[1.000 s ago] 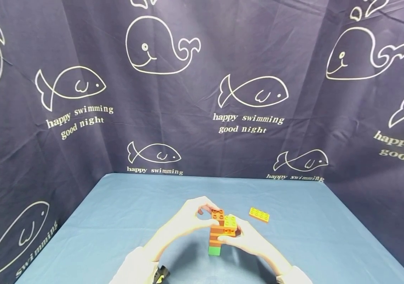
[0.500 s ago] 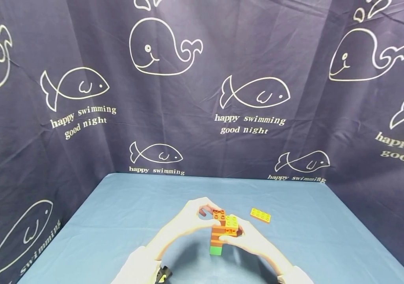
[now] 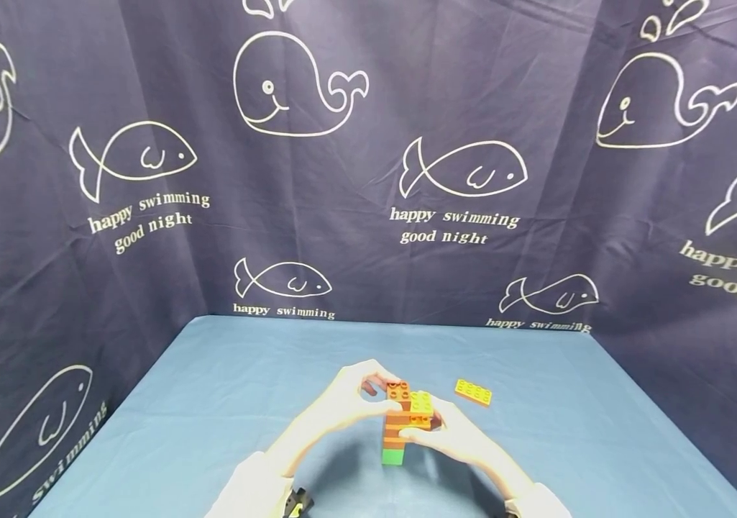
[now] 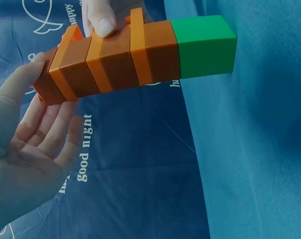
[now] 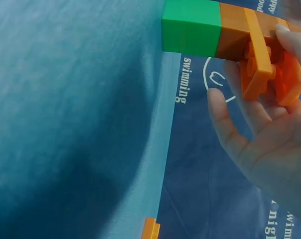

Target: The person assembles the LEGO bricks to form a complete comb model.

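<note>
A toy brick tower (image 4: 123,62) stands upright in front of me. Brown bricks alternate with thin orange plates (image 5: 259,55) above a green brick (image 3: 392,457) at the foot. In the right wrist view the plates stick out past the stack on one side, studs showing. My left hand (image 3: 350,394) pinches the top brown brick (image 4: 50,82) between thumb and fingers. Lower down, my right hand (image 3: 451,433) grips the tower's middle, its thumb across the front and the other fingers behind the plates. Whether the green brick touches the cloth cannot be made out.
A loose orange plate (image 3: 474,392) with studs up lies on the blue cloth-covered table (image 3: 258,352), behind and to the right of the tower. Dark curtains (image 3: 368,180) with white fish and whale drawings surround the table's back and sides. A black device (image 3: 297,501) sits by the left wrist.
</note>
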Available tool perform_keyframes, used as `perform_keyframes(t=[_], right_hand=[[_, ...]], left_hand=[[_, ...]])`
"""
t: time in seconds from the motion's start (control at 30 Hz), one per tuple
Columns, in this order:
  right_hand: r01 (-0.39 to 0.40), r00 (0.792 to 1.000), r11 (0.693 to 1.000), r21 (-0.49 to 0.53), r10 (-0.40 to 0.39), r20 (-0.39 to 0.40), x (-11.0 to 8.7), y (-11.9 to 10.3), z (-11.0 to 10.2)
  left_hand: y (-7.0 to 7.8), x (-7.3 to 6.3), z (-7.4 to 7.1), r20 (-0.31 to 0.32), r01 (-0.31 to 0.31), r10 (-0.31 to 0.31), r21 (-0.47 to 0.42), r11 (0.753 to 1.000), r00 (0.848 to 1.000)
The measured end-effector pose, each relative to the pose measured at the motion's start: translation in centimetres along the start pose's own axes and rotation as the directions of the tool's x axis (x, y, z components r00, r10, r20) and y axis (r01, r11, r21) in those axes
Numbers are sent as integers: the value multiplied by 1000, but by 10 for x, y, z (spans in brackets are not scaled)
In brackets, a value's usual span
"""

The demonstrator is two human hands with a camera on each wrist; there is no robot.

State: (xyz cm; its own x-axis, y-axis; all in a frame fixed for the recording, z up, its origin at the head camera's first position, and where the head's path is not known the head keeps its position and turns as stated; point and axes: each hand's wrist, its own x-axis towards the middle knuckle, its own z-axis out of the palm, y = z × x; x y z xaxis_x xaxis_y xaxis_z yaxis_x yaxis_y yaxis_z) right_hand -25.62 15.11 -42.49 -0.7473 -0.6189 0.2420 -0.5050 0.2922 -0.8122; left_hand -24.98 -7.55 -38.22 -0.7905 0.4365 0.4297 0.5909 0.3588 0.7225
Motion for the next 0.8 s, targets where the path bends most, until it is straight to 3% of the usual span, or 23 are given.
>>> perform_keyframes(t=[0.17,0.53,0.8], right_hand=[[19,1000,1000,-1,-19,-2,1,1,0],[-22,1000,1000,-21,22,-14,0,3,2],[-18,1000,999,-27,18,-11,1,3,1]], left_hand=[[-2,1,1,-8,5,-6,-46,999,1000],[-12,-2,7,48,78,-73,-109,991,996],[-17,-5,15,20,82,-80,-166,983,997]])
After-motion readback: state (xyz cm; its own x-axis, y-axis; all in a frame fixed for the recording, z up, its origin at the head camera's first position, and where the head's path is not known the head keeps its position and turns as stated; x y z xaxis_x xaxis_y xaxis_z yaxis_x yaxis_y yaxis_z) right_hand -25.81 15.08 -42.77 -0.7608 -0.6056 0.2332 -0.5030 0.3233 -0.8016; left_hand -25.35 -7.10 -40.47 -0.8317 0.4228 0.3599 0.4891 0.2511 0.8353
